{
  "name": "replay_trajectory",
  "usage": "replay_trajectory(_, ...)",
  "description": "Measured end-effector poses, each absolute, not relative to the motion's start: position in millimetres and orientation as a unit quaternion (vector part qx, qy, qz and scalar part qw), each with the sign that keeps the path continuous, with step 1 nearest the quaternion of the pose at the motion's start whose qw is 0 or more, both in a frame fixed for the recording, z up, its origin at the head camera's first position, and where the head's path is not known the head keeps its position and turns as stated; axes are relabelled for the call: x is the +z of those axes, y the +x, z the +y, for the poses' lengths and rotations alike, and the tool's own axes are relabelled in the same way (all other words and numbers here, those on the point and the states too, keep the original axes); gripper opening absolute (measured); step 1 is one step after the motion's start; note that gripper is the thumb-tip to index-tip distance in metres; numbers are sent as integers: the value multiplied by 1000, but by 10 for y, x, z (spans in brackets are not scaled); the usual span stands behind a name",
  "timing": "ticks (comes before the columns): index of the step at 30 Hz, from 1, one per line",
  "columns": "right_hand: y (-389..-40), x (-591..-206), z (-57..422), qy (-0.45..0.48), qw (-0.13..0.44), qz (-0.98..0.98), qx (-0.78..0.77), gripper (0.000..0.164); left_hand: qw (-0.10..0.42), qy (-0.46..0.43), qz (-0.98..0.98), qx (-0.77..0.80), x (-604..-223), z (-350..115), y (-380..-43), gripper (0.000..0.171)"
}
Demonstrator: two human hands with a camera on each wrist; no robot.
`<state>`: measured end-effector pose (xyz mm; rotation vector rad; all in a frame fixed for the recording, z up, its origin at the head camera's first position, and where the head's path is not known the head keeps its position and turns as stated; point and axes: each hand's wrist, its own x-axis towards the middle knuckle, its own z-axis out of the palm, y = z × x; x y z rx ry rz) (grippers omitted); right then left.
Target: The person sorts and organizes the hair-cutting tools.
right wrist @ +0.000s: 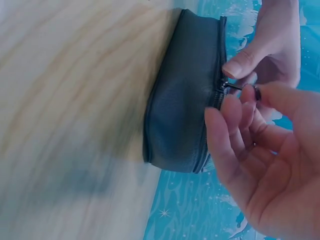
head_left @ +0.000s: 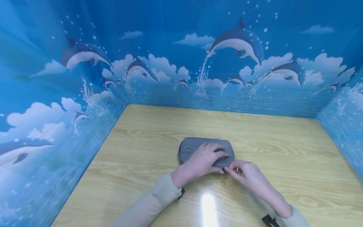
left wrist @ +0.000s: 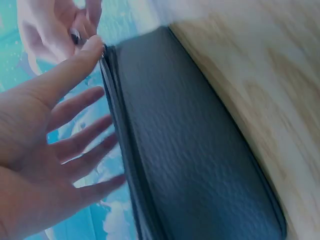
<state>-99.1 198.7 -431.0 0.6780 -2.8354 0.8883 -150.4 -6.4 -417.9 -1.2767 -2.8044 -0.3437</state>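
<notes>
A dark grey zippered pouch (head_left: 193, 144) with a grained, leather-like surface lies on the wooden table. Across its top rests my left hand (head_left: 199, 160), the fingers spread and fairly straight, with the thumb against the front edge by the zipper (right wrist: 223, 50). My right hand (head_left: 250, 176) is at the pouch's front right corner. In the right wrist view its thumb and forefinger pinch a small dark zipper pull (right wrist: 234, 86), drawn out from the slider. Close by is the left thumb (right wrist: 240, 64). The zipper looks closed along the stretch visible there; the pouch's contents are hidden.
The light wood table (head_left: 147, 135) extends around the pouch on all sides. Blue curtains (head_left: 170, 31) printed with dolphins and clouds stand along its back, left and right edges. A bright reflection lies on the table in front of the pouch.
</notes>
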Motion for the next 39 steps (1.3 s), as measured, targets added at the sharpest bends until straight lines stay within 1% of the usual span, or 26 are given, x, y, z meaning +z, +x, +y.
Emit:
replay_trajectory(3,-1002,-4280,1974,204,42,-931,300,21,60,-434,-891,-122,-4202,-10,-1444,51)
replay_trajectory(5,-1005,-4270,1958,195,46,-933,299,22,74,-435,-888,-127,-4221,28,-1407,44)
replay_trajectory(7,-1006,-4265,1935,190,55,-935,296,22,73,-428,-891,-132,-4241,59,-1379,36)
replay_trajectory(9,-1005,-4269,1915,193,69,-935,289,20,53,-411,-899,-143,-4245,78,-1356,29)
replay_trajectory(13,-1005,-4283,1903,233,127,-924,276,12,7,-375,-911,-171,-4225,99,-1322,17)
replay_trajectory(17,-1032,-4315,1935,314,216,-888,257,11,-5,-352,-917,-187,-4200,96,-1301,15)
replay_trajectory(19,-1051,-4331,1963,348,256,-869,240,15,-2,-345,-920,-186,-4196,89,-1290,15)
replay_trajectory(22,-1073,-4347,2005,376,288,-855,211,23,2,-335,-924,-183,-4191,76,-1274,13)
replay_trajectory(25,-1084,-4366,2044,387,295,-855,179,27,8,-332,-927,-175,-4186,62,-1259,12)
replay_trajectory(28,-1099,-4397,2060,396,281,-860,155,36,14,-331,-929,-163,-4185,44,-1251,14)
replay_trajectory(33,-1137,-4450,2045,402,260,-867,139,37,22,-327,-932,-155,-4199,21,-1250,15)
replay_trajectory(37,-1164,-4462,2029,402,255,-869,139,37,9,-316,-934,-164,-4208,18,-1252,15)
replay_trajectory(39,-1173,-4461,2023,403,253,-868,139,35,4,-313,-935,-167,-4213,16,-1254,15)
